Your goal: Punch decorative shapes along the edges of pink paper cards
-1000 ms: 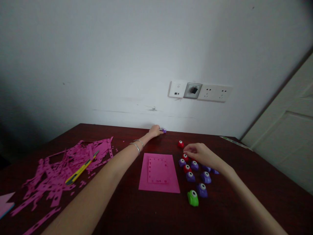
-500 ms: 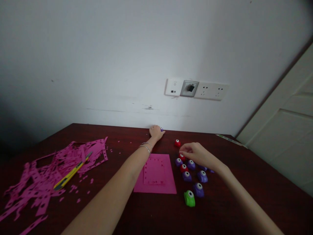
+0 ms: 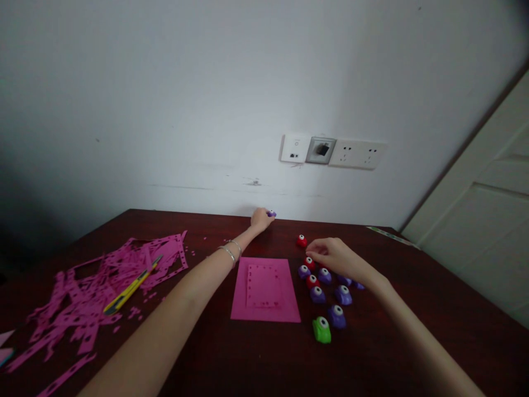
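At the far edge, close to the wall, my left hand [image 3: 260, 218] is closed round a purple craft punch [image 3: 271, 213], whose round button with a dark dot shows beside the fingers. My right hand [image 3: 330, 255] hovers over the group of punches with its fingers curled together; anything between them is hidden. Right under its fingertips sits a red craft punch [image 3: 309, 262], and I cannot tell if they touch. Between my arms lies a pink sheet [image 3: 239, 303] bearing a smaller pink card [image 3: 264, 285] with small punched shapes along its borders.
Several more punches stand on the right, including a green punch [image 3: 321, 330] in front and a red punch [image 3: 301, 240] behind. Pink paper scraps [image 3: 82, 303] pile up at left under a yellow utility knife [image 3: 131, 286]. A ruler-like strip [image 3: 392, 237] lies at back right.
My left hand has lifted slightly and turned, so more of the purple punch shows. My right hand stays over the punches, nearly still. The view has shifted a little.
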The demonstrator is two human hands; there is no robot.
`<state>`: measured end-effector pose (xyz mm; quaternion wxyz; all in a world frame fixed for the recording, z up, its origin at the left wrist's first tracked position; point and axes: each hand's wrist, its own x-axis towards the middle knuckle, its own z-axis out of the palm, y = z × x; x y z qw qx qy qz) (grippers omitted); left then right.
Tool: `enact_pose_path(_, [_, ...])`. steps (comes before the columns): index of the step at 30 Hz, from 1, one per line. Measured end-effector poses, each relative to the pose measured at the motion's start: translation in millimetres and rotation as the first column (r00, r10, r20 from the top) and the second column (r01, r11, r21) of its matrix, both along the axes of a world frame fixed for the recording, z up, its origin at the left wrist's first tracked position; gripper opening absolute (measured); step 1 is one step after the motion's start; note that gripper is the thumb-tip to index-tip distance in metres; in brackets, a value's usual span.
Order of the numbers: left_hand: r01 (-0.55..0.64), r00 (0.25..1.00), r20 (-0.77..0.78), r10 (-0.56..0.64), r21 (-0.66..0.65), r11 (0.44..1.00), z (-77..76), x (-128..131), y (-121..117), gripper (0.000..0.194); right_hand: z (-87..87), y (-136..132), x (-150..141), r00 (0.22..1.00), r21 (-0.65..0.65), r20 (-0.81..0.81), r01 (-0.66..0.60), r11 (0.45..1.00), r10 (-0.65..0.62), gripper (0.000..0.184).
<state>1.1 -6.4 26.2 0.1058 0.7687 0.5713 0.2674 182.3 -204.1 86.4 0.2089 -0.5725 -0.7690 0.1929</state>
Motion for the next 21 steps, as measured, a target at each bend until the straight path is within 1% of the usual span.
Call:
enact_pose_path(3, [0.137,0.990,0.034,-0.138,0.017,0.990,21.6,-17.0,-8.9,0.027,3.3,-1.5,0.0,1.000,0.038,-0.016,-0.005,0.999,0.005,0.020])
enact_pose_path(5, [0.228,0.972,0.058,-0.229,0.030,0.973,35.9,-30.2,-20.6,0.026,6.9,-3.8,-1.8,0.999,0.066,-0.047,-0.006,0.998,0.009,0.020])
enact_pose_path(6, [0.285,0.953,0.096,-0.288,0.045,0.957,42.6,-37.0,-28.7,0.028,8.7,-5.2,-3.5,0.998,0.079,-0.065,-0.006,0.997,0.011,0.020])
enact_pose_path(8, [0.399,0.906,0.137,-0.401,0.042,0.916,55.1,-49.9,-49.3,0.033,11.7,-8.5,-8.4,0.995,0.109,-0.102,-0.010,0.994,0.021,0.021])
enact_pose_path(9, [0.453,0.880,0.143,-0.452,0.028,0.891,60.7,-55.8,-61.4,0.031,12.8,-10.2,-11.6,0.993,0.123,-0.118,-0.013,0.992,0.028,0.022])
enact_pose_path(12, [0.556,0.827,0.130,-0.547,-0.040,0.830,73.2,-70.9,-100.5,0.027,15.0,-15.5,-23.0,0.988,0.161,-0.147,-0.024,0.987,0.048,0.024])
enact_pose_path(14, [0.599,0.796,0.137,-0.589,-0.045,0.799,76.8,-78.6,-124.0,0.026,16.0,-19.1,-31.1,0.986,0.193,-0.152,-0.041,0.980,0.071,0.025])
enact_pose_path(16, [0.627,0.776,0.123,-0.618,-0.050,0.778,76.5,-84.3,-142.1,0.024,17.2,-23.1,-38.6,0.983,0.228,-0.148,-0.069,0.971,0.105,0.027])
enact_pose_path(18, [0.654,0.756,0.093,-0.648,-0.065,0.754,73.8,-87.9,-153.7,0.022,18.7,-27.1,-45.0,0.982,0.248,-0.129,-0.106,0.963,0.141,0.026])
enact_pose_path(21, [0.679,0.734,0.068,-0.676,-0.097,0.728,69.2,-89.4,-160.8,0.022,20.5,-32.1,-51.9,0.981,0.252,-0.080,-0.154,0.955,0.179,0.024])
